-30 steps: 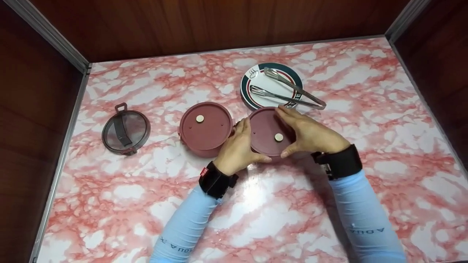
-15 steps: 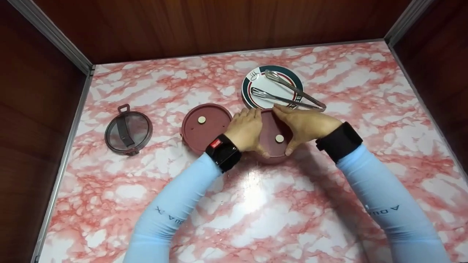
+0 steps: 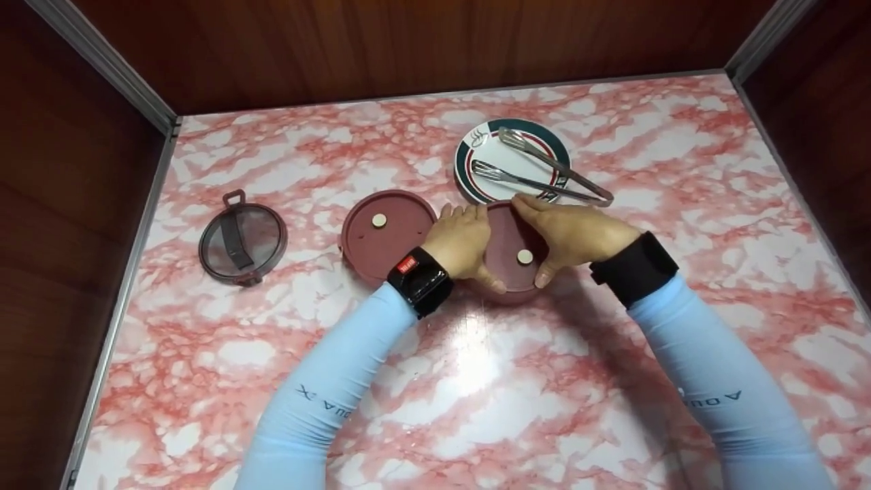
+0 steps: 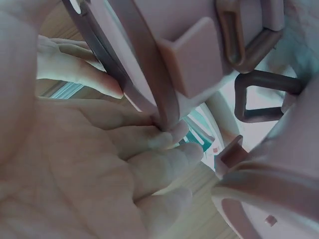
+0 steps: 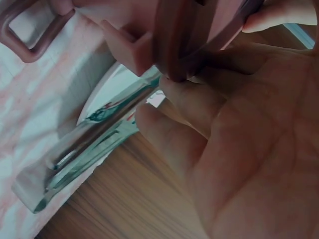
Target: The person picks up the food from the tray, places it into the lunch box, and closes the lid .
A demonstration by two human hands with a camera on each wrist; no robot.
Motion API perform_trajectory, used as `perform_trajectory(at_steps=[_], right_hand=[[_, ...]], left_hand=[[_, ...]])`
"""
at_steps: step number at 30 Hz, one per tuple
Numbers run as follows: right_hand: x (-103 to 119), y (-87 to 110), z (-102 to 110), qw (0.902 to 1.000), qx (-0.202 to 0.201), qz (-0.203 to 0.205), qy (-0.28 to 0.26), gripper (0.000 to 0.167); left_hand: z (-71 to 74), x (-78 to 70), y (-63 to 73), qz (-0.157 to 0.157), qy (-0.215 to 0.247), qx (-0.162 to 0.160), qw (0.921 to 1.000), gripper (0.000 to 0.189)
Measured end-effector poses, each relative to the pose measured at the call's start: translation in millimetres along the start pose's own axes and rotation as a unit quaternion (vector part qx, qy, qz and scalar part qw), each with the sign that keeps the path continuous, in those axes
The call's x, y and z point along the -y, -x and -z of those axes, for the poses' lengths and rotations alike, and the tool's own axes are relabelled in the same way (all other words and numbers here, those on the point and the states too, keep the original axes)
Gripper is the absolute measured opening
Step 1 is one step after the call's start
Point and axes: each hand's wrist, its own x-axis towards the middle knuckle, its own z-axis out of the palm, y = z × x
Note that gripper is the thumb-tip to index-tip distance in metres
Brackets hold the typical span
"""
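In the head view two dusky-red lidded food containers stand side by side. Both hands are at the lid [image 3: 502, 235] of the right container [image 3: 514, 297]. My left hand [image 3: 459, 241] grips the lid's left side, thumb at the front edge and fingers toward the back. On the other side my right hand [image 3: 585, 235] spans the rim, its thumb near a pale round knob [image 3: 524, 257]. Both wrist views show fingertips right at the rim. A loop latch [image 4: 239, 35] hangs unfastened below it. The left container [image 3: 386, 235] has its lid on, partly hidden by my left wrist.
A round see-through lid [image 3: 262, 235] with a dark strap and loop latches lies at the left. Behind the right container is a green-rimmed plate [image 3: 465, 163], with metal tongs [image 3: 585, 178] lying across it, their joined end past its edge.
My left hand has moved from between the containers up onto the left side of the right lid, its wrist turning over. My right hand has stayed nearly in place.
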Motion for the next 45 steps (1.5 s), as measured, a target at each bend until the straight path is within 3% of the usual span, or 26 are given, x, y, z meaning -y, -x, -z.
perform_trajectory(at_steps=[4, 15, 24, 31, 34, 40, 45], right_hand=[[-3.3, 1.5, -1.4, 0.9998, -0.006, 0.010, -0.014, 0.133], [-7.9, 12.1, -6.0, 0.9995, -0.007, -0.020, -0.023, 0.131], [-8.7, 19.6, -11.7, 0.9982, -0.029, -0.025, -0.045, 0.134], [-13.7, 26.9, -15.8, 0.9947, -0.063, -0.026, -0.076, 0.129], [-17.6, 33.1, -18.1, 0.9912, -0.080, -0.026, -0.103, 0.122], [-21.7, 38.7, -27.4, 0.9815, -0.100, -0.042, -0.158, 0.109], [-21.8, 40.3, -34.1, 0.9778, -0.114, -0.046, -0.169, 0.105]], left_hand=[[0.1, -0.7, 1.4, -0.002, 0.030, -0.009, 0.9995, 0.137], [-1.8, -5.4, -1.9, 0.001, 0.107, 0.021, 0.9940, 0.138], [-1.9, -0.6, -7.5, -0.036, 0.124, 0.032, 0.9912, 0.136], [-5.1, 0.9, 4.9, -0.006, 0.169, 0.008, 0.9855, 0.134], [-14.3, -0.5, 14.2, 0.009, 0.207, -0.018, 0.9780, 0.130], [-44.9, -2.2, 26.3, 0.021, 0.305, -0.090, 0.9478, 0.120], [-57.8, -3.4, 28.9, 0.025, 0.318, -0.128, 0.9390, 0.112]])
